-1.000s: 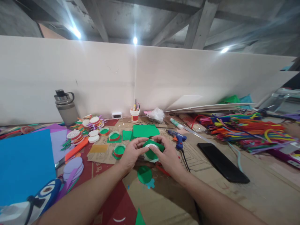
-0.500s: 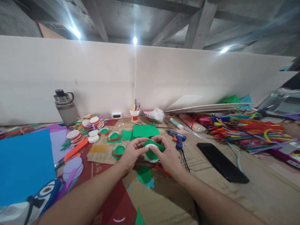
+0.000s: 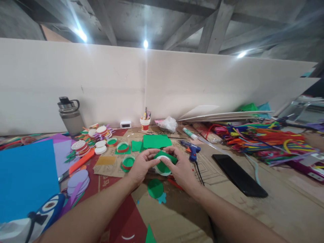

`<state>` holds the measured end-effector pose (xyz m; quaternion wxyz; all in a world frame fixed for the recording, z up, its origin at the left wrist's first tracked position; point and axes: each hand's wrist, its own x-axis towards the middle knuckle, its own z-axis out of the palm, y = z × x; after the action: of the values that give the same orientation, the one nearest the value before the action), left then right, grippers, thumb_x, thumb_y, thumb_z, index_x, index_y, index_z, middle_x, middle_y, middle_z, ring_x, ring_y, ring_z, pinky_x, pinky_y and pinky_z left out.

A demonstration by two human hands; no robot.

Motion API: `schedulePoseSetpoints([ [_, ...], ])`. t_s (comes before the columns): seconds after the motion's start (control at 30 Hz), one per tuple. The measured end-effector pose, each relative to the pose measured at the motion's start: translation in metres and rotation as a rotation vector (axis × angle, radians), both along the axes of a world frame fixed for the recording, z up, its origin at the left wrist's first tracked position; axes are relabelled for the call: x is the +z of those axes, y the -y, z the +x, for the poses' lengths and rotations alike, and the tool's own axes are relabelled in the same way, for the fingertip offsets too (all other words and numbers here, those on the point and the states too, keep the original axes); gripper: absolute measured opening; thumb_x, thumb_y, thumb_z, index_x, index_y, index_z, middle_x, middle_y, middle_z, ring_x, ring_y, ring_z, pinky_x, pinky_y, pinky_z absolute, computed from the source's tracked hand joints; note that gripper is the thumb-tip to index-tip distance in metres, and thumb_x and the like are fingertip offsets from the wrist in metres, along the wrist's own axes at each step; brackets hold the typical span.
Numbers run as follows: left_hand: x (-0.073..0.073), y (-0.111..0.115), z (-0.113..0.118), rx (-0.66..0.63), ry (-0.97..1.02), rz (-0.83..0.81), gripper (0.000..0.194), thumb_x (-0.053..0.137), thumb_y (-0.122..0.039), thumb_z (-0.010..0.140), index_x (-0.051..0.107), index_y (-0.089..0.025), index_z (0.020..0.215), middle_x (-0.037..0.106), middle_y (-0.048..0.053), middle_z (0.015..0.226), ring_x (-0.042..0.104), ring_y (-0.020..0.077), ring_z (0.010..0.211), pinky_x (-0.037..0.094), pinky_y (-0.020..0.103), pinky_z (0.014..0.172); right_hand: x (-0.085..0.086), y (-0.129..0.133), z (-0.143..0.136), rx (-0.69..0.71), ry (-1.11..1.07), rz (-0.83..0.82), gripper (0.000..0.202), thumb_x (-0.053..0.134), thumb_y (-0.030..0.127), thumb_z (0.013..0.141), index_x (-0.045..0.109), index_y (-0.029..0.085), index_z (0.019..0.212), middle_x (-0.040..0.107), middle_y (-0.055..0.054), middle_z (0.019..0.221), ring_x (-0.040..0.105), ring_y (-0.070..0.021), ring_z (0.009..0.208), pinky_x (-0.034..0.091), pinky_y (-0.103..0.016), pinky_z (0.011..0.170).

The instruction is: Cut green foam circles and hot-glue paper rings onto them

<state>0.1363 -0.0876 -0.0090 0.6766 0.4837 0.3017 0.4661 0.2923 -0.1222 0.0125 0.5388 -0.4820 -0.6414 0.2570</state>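
My left hand (image 3: 143, 166) and my right hand (image 3: 179, 166) close from both sides on a round white paper ring (image 3: 163, 172) with a green piece of paper (image 3: 165, 154) against it. Both thumbs press on the ring's near rim, while the fingers curl behind the green paper. Just below my hands lies a green paper circle (image 3: 155, 188), with a small blue cutout (image 3: 162, 197) at its edge. Left of my left hand sit several shallow rings with green insides, one of them a red-and-white ring (image 3: 128, 162). Behind my hands lies a green sheet (image 3: 157, 141).
A blue glue gun (image 3: 193, 151) and a black phone (image 3: 239, 174) lie on the right, before a heap of colourful pipe cleaners (image 3: 273, 141). To the left are an orange cutter (image 3: 82, 160), purple discs (image 3: 79, 182), a blue sheet (image 3: 27, 175) and a bottle (image 3: 71, 118).
Almost nothing differs. Both hands keep the same hold on the ring and green paper, and the view has shifted very slightly.
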Motion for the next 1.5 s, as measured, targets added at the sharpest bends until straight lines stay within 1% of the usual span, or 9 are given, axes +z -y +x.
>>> schedulePoseSetpoints([
  [0.13,0.0012,0.0002,-0.0001,-0.001,-0.002,0.003,0.044,0.079,-0.028,0.067,0.062,-0.017,0.106,0.072,0.008,0.099,0.068,0.0172,0.077,0.053,0.027,0.069,-0.0013,-0.0009,0.0007,-0.001,0.002,0.001,0.024,0.064,0.033,0.08,0.058,0.02,0.1,0.063,-0.004,0.095,0.059,-0.02,0.089,0.046,-0.034,0.081],
  [0.63,0.0036,0.0021,0.0002,0.0,-0.003,-0.014,0.045,0.08,-0.03,0.065,0.064,-0.018,0.105,0.072,0.008,0.099,0.068,0.019,0.078,0.052,0.029,0.07,-0.0026,-0.0002,0.0005,-0.008,0.013,0.005,0.024,0.063,0.034,0.081,0.059,0.02,0.1,0.064,-0.005,0.096,0.059,-0.0206,0.09,0.046,-0.035,0.081],
  [0.93,0.0012,0.0003,0.0003,-0.003,0.006,0.01,0.042,0.079,-0.027,0.067,0.063,-0.017,0.105,0.073,0.007,0.098,0.068,0.0164,0.078,0.051,0.026,0.072,-0.0005,-0.0002,0.0,-0.005,0.01,0.014,0.024,0.062,0.034,0.081,0.059,0.02,0.099,0.064,-0.004,0.094,0.059,-0.0207,0.089,0.047,-0.034,0.08],
  [1.2,0.0023,0.0003,0.001,0.013,0.007,0.008,0.044,0.081,-0.028,0.064,0.065,-0.017,0.103,0.073,0.008,0.099,0.068,0.0192,0.082,0.051,0.028,0.073,-0.0024,-0.001,0.0006,0.009,0.018,0.016,0.022,0.062,0.033,0.081,0.058,0.021,0.099,0.064,-0.004,0.095,0.059,-0.0205,0.09,0.047,-0.034,0.082],
  [1.5,0.0022,0.0006,0.0008,0.005,0.004,-0.006,0.046,0.081,-0.03,0.064,0.064,-0.016,0.104,0.073,0.009,0.099,0.068,0.0192,0.078,0.051,0.029,0.07,0.0007,0.0004,-0.0003,-0.001,0.017,0.004,0.021,0.062,0.032,0.08,0.059,0.021,0.098,0.063,-0.004,0.094,0.059,-0.0208,0.089,0.047,-0.035,0.081],
])
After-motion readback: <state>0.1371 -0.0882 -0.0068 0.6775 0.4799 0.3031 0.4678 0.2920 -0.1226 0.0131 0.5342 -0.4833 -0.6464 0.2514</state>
